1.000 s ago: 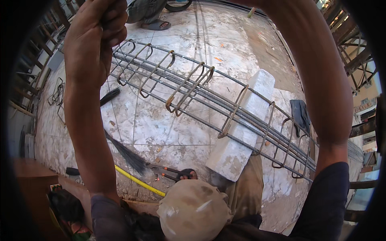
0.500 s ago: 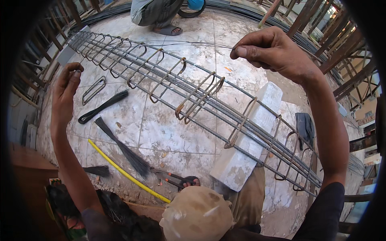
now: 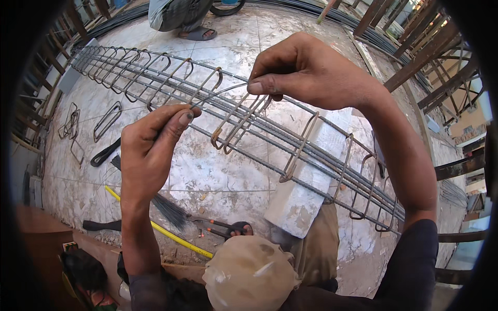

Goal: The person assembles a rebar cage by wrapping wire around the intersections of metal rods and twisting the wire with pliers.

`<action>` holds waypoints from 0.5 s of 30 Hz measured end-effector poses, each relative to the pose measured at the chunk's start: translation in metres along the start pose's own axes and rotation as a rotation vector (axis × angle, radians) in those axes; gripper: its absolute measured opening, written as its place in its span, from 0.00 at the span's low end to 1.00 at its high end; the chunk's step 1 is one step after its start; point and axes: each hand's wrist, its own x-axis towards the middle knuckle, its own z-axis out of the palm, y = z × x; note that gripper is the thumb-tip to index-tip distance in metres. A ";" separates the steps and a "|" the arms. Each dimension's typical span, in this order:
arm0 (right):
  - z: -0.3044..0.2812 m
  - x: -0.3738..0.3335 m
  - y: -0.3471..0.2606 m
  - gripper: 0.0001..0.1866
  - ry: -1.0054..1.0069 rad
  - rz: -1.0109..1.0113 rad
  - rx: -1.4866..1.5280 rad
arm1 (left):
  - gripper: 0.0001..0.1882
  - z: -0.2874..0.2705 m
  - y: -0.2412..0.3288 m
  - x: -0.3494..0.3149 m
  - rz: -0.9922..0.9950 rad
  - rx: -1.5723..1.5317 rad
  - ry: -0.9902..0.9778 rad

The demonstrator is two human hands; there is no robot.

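A thin dark wire point(image 3: 220, 93) stretches between my hands above a long rebar cage point(image 3: 321, 160). My left hand point(image 3: 150, 150) pinches one part of it between thumb and forefinger, over the cage's near side. My right hand point(image 3: 306, 78) pinches the wire farther right and higher, above a pair of close-set stirrups point(image 3: 236, 124). The cage is made of long ribbed bars inside bent rectangular stirrups. It slants from far left to near right and rests across a white block point(image 3: 295, 210).
Left of the cage lie loose stirrups point(image 3: 107, 122), a tie-wire bundle point(image 3: 168, 210), a yellow strip point(image 3: 181, 242) and a cutter-like tool with orange-and-black handles point(image 3: 215, 226). My knee point(image 3: 249, 274) is in front. Another person's sandalled foot point(image 3: 199, 33) is beyond the cage. Posts point(image 3: 430, 57) stand right.
Both hands have come closer together over the cage: the left moved right and down, the right moved left. The wire now shows between them. The view has shifted slightly.
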 end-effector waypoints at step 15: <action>0.035 -0.063 0.056 0.26 0.734 0.150 0.329 | 0.12 0.083 -0.014 0.024 -0.042 -0.122 0.052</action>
